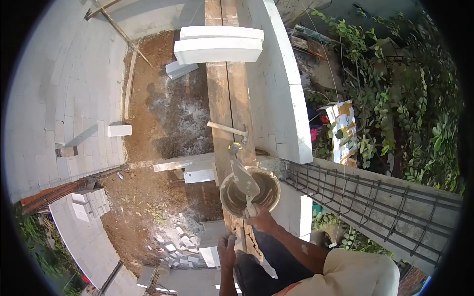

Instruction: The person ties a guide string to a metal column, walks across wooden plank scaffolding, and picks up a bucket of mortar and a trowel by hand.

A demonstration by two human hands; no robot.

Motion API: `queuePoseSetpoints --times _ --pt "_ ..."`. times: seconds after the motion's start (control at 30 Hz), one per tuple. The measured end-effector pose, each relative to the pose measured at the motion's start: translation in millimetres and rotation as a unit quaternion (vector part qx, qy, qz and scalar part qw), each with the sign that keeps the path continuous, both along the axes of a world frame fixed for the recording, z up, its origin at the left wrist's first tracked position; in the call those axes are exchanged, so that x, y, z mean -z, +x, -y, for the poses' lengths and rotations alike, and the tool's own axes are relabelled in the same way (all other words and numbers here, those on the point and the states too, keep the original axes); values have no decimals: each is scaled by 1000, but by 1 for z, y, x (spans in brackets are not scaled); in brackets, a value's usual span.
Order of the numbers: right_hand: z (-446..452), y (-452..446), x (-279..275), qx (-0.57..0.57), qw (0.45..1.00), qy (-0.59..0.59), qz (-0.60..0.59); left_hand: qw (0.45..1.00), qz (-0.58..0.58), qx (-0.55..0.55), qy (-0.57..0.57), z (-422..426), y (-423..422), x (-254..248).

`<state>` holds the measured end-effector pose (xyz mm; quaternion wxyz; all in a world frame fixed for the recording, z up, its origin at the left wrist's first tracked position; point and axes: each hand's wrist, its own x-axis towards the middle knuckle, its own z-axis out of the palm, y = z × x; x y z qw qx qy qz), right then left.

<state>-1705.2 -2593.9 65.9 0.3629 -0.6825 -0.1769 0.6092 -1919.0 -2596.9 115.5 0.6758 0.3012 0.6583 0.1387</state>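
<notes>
My right hand [260, 219] is closed around the handle of a mortar-smeared trowel [245, 180]. The trowel's blade points away from me, over the mouth of a round bucket [225, 198] with grey residue on its inner wall. My left hand [227, 250] hangs near the plank's left edge, fingers curled; whether anything is inside them is hidden. Beyond the bucket, a black and yellow round object [235, 147], perhaps a tape measure, lies on the wooden planks [219, 96]. A hammer [226, 129] with a wooden handle rests just past it.
Two white blocks [218, 51] lie across the planks farther off. A white block wall [291, 103] runs along the right, with a rebar cage [365, 197] extending rightward. Dirt ground [143, 192] lies well below, with block rubble [182, 246] and stacked blocks [90, 203].
</notes>
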Motion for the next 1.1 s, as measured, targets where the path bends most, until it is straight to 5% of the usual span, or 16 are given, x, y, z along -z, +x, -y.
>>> queuePoseSetpoints --times 0.17,0.27,0.33,0.53,0.6,0.67,0.8,0.93,0.97,1.1 --pt "-48 19 -143 -33 993 61 -97 981 152 -11 117 -53 96 -77" --pt "-76 20 -186 -101 983 81 -133 961 80 51 259 -71 102 -120" --pt "-95 20 -204 -154 973 115 -127 994 66 51 69 -90 91 -174" --pt "-155 25 -295 -273 956 108 -8 975 93 -160 125 -113 22 -162" --pt "-159 34 -271 -280 942 183 -24 955 109 -247 124 -123 3 -145" --pt "-173 46 -292 -205 972 65 -95 962 69 -219 150 -134 -9 -159" --pt "-198 88 -288 -268 960 -53 -55 966 -12 -245 87 -139 -23 -133" --pt "-227 125 -306 -259 954 -148 -29 944 -96 -275 152 -147 -24 -135" --pt "-234 134 -312 -240 957 -158 -47 931 -90 -344 77 -149 -29 -123" --pt "-253 167 -312 -188 974 -85 -98 928 -149 -340 6 -153 -54 -128"
